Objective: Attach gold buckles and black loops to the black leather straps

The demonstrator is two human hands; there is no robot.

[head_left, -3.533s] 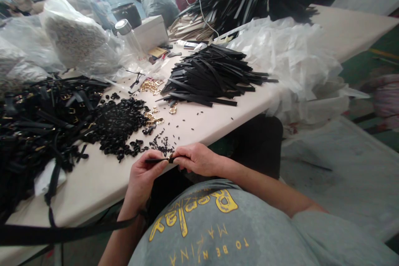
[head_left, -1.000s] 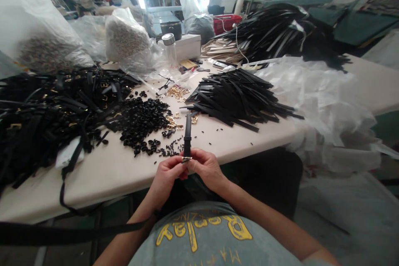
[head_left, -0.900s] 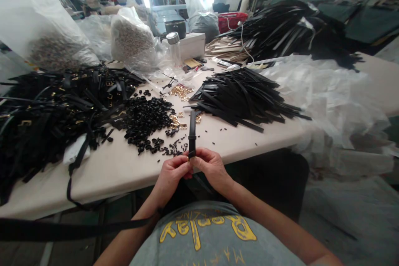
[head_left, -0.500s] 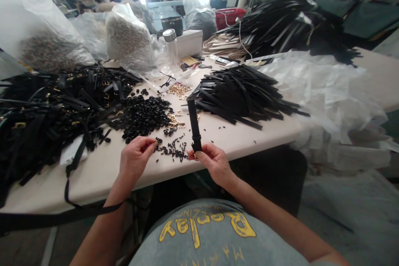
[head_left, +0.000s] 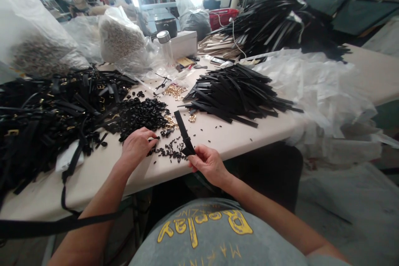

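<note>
My right hand [head_left: 208, 165] pinches the near end of a short black strap [head_left: 183, 131] that slants up and to the left over the white table [head_left: 102, 174]. My left hand [head_left: 136, 145] lies on the table with its fingertips curled down among small black pieces [head_left: 170, 149], beside a heap of black rings [head_left: 141, 114]. Whether those fingers hold one is hidden. Gold buckles [head_left: 174, 90] lie further back.
A pile of loose black straps [head_left: 233, 91] lies right of centre. A large heap of straps with buckles [head_left: 46, 112] fills the left. Clear plastic bags [head_left: 120, 39], a bottle [head_left: 165, 48], a white box [head_left: 183, 43] and crumpled plastic [head_left: 311, 87] stand around. People work far behind.
My left hand let go of the strap and went left to the small black pieces on the table. My right hand kept the strap, which now tilts left.
</note>
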